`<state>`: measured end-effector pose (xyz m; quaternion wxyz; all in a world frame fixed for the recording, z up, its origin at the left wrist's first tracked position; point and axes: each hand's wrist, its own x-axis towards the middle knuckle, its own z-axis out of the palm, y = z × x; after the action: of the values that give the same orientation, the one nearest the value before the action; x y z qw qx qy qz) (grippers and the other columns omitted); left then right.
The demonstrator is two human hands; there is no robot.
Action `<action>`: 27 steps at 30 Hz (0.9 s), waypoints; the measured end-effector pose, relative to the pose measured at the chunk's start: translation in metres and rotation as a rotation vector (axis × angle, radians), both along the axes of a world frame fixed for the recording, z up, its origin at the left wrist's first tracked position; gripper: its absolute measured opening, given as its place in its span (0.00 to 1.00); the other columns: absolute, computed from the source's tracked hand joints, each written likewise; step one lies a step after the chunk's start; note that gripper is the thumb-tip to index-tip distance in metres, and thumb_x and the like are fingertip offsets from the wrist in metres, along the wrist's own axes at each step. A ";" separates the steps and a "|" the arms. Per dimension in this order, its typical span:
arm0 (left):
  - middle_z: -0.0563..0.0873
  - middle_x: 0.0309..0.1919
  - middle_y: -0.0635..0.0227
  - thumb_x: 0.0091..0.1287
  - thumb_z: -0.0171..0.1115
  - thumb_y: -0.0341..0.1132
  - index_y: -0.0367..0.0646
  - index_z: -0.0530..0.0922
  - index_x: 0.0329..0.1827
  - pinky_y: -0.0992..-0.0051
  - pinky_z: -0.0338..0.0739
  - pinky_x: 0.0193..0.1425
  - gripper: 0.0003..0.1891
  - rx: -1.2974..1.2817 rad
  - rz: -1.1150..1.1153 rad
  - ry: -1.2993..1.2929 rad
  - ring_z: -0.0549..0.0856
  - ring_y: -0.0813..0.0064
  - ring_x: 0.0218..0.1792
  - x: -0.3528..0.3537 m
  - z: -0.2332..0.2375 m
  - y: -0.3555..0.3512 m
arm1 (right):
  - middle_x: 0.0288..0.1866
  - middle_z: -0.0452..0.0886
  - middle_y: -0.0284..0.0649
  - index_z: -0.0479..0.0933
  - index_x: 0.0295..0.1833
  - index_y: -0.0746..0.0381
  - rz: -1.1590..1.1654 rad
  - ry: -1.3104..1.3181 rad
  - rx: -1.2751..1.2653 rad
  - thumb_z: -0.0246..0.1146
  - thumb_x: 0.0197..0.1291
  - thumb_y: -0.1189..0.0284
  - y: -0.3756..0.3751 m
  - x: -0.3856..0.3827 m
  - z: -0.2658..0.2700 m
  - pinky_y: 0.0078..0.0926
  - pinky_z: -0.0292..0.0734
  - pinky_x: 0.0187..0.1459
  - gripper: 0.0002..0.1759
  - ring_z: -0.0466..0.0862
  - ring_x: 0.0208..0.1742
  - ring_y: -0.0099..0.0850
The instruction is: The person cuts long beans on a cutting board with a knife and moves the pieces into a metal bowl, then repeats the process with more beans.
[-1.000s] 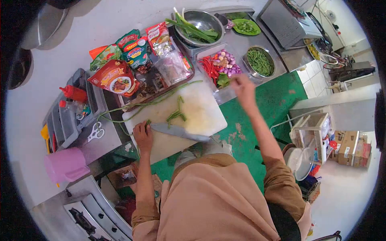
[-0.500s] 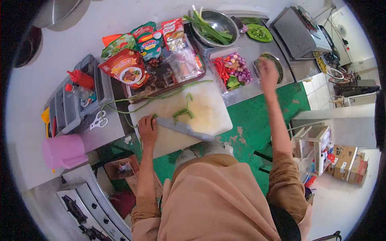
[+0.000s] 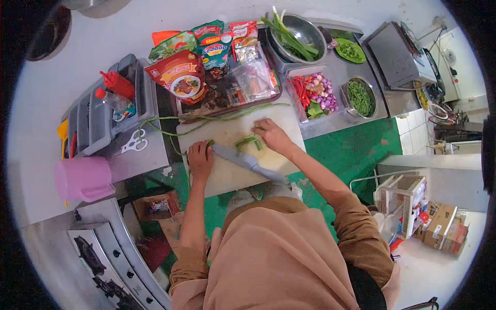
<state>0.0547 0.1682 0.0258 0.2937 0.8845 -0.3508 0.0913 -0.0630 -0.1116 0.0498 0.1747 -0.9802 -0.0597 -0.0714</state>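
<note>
Bean pieces (image 3: pixel 247 141) are lying mid cutting board (image 3: pixel 232 178), with the right hand (image 3: pixel 272 136) grasping them.
Left hand (image 3: pixel 200 160) is gripping the knife (image 3: pixel 248 163); long beans (image 3: pixel 206 120) are crowding the board's far edge, against the packet tray (image 3: pixel 227 101).

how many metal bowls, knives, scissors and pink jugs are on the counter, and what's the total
metal bowls: 2
knife: 1
scissors: 1
pink jug: 1
total: 5
</note>
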 end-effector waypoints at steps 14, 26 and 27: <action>0.79 0.46 0.56 0.68 0.59 0.34 0.41 0.78 0.53 0.56 0.72 0.55 0.13 0.010 -0.032 0.042 0.77 0.53 0.50 0.003 -0.001 0.002 | 0.51 0.78 0.47 0.76 0.50 0.64 -0.228 0.067 0.027 0.56 0.58 0.77 0.000 0.010 0.011 0.36 0.79 0.53 0.14 0.79 0.53 0.43; 0.80 0.45 0.54 0.65 0.60 0.32 0.38 0.78 0.51 0.57 0.71 0.55 0.13 0.014 -0.028 0.004 0.77 0.52 0.48 0.002 -0.001 -0.001 | 0.38 0.80 0.54 0.75 0.40 0.69 -0.394 0.054 0.010 0.60 0.52 0.77 -0.016 0.015 0.006 0.39 0.82 0.40 0.10 0.83 0.36 0.49; 0.80 0.45 0.54 0.65 0.60 0.32 0.38 0.78 0.51 0.57 0.71 0.55 0.13 0.012 -0.014 0.002 0.77 0.51 0.48 0.001 -0.002 0.000 | 0.37 0.82 0.51 0.77 0.38 0.69 -0.452 0.036 0.190 0.63 0.53 0.76 -0.021 0.011 0.019 0.36 0.83 0.38 0.09 0.85 0.36 0.45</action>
<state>0.0561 0.1683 0.0237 0.2895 0.8838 -0.3573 0.0863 -0.0525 -0.1323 0.0687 0.2469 -0.9489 0.1711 -0.0966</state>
